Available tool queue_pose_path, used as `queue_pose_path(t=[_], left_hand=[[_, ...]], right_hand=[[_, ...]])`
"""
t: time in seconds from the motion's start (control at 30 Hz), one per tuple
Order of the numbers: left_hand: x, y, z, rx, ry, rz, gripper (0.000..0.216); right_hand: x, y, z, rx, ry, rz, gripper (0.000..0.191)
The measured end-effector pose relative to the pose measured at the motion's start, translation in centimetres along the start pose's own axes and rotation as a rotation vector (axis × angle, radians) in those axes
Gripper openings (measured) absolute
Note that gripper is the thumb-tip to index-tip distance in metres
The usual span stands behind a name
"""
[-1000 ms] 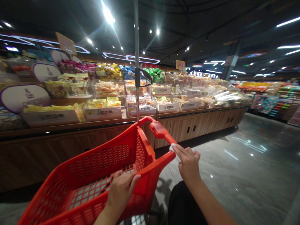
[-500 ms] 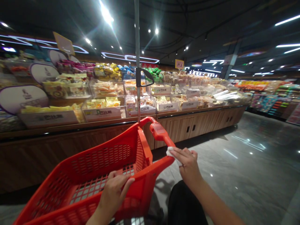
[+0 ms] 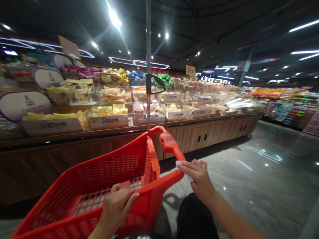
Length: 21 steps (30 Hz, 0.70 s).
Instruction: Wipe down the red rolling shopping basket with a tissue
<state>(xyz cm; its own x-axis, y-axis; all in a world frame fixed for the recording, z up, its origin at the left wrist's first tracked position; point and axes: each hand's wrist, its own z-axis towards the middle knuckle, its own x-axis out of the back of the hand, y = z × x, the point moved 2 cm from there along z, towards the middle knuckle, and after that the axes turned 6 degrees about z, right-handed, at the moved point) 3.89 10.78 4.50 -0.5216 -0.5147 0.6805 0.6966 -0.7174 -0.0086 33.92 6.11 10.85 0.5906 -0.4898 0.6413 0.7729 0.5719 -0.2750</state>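
A red plastic shopping cart (image 3: 107, 159) stands in front of me, its basket toward the left. My left hand (image 3: 117, 204) grips the near side rim of the basket, fingers over the inside and thumb along the outside. At the near end of the cart's push handle (image 3: 171, 142), my right hand (image 3: 196, 172) is closed on a white wipe (image 3: 179, 165), pressing it against the red handle corner. Part of the wipe is hidden under the fingers. The basket has a perforated wall and a grid floor, with no goods showing inside.
A long wooden display counter (image 3: 211, 132) with bins of packaged snacks (image 3: 117, 109) runs behind the cart. A metal pole with a black loop (image 3: 149, 84) rises from the cart's handle end. Grey shiny floor (image 3: 261, 186) extends right, toward stocked shelves (image 3: 294, 106).
The cart and my left hand have shifted slightly left and down in view. My right hand with the wipe has moved slightly left and down, still at the handle corner.
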Motion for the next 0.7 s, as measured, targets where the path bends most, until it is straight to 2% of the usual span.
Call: queue_pose_path(t=[0.13,0.33,0.57,0.7], left_hand=[[0.2,-0.5,-0.6,-0.009,0.001,-0.014,0.016],[0.5,-1.6,-1.1,-0.009,0.002,-0.046,0.008],[0.9,-1.7,-1.5,0.016,-0.05,-0.031,0.011],[1.0,-1.7,-1.4,0.011,-0.063,-0.046,0.013]], right_hand=[[0.3,-0.9,-0.6,0.091,-0.09,0.066,0.07],[0.2,1.5,0.9,0.02,-0.013,0.007,0.065],[0.5,-0.6,-0.9,0.142,-0.099,0.088,0.063],[0.3,0.6,0.0,0.147,-0.09,0.089,0.054]])
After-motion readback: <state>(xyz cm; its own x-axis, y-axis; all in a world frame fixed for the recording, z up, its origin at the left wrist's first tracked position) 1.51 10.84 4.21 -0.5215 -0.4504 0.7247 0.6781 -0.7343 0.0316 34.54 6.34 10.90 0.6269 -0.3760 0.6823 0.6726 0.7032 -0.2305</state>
